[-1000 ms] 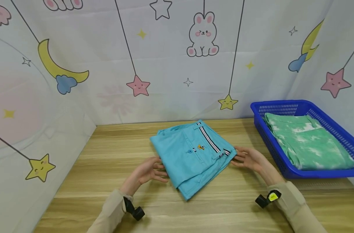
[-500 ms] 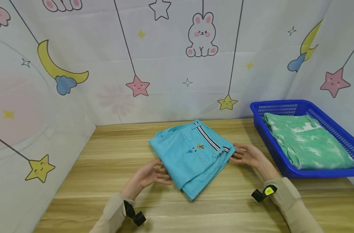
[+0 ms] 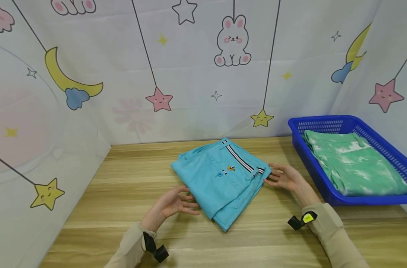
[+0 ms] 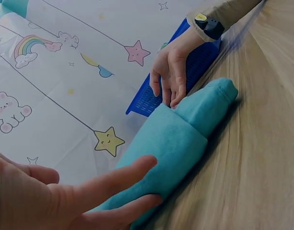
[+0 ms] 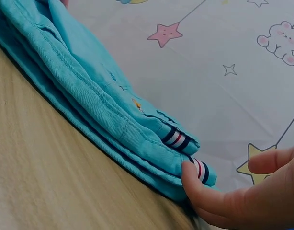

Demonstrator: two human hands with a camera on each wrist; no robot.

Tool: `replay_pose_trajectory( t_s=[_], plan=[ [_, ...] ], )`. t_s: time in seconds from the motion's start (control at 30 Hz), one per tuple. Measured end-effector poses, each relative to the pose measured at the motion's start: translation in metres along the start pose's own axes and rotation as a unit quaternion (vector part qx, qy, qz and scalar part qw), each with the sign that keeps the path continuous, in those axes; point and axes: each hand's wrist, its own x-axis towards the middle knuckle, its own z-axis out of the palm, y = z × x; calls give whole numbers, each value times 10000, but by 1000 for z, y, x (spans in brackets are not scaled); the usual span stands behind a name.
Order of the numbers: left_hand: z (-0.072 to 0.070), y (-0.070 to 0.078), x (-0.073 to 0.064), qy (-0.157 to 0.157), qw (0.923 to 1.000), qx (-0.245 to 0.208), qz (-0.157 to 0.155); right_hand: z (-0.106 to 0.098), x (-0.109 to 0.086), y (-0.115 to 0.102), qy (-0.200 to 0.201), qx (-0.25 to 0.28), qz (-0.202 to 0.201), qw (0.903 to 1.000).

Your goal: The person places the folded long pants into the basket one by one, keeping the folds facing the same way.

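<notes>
Folded turquoise trousers [image 3: 216, 178] lie askew on the wooden table, with a striped band at the waist, a buttoned pocket and a small embroidered figure. My left hand [image 3: 172, 204] is at their left edge, its fingers extended along the folded side. In the left wrist view, its fingertips [image 4: 149, 163] overlap the turquoise cloth. At the opposite corner, by the waistband, my right hand [image 3: 285, 177] touches the trousers with relaxed fingers. The right wrist view shows a fingertip [image 5: 189, 172] against the striped band [image 5: 200, 168] and the stacked layers of cloth.
To the right stands a blue plastic basket [image 3: 298, 156] with folded green-and-white tie-dye clothing [image 3: 357, 163] in it. Behind the wooden table [image 3: 133, 163] hangs a white curtain [image 3: 190, 67] printed with stars, moons and a rabbit.
The trousers have turned slightly, their near corner shifting to the right. My left hand has moved a little right and nearer me along with them; my right hand has edged slightly away from me.
</notes>
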Motion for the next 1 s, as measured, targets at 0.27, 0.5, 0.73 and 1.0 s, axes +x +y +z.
replay_pose_trajectory(
  t_s=[0.27,0.5,0.73,1.0],
  plan=[
    [0,1,0,291,9995,70,-125,6,-7,4,42,-213,-117,9997],
    [-3,4,-1,515,9987,49,-25,10,-17,8,96,-296,-189,9993],
    [-8,10,1,786,9969,-23,43,9,-25,13,106,-458,-253,9986],
    [-14,14,3,999,9944,-195,277,12,-38,23,-109,-534,-117,9984]
  ],
)
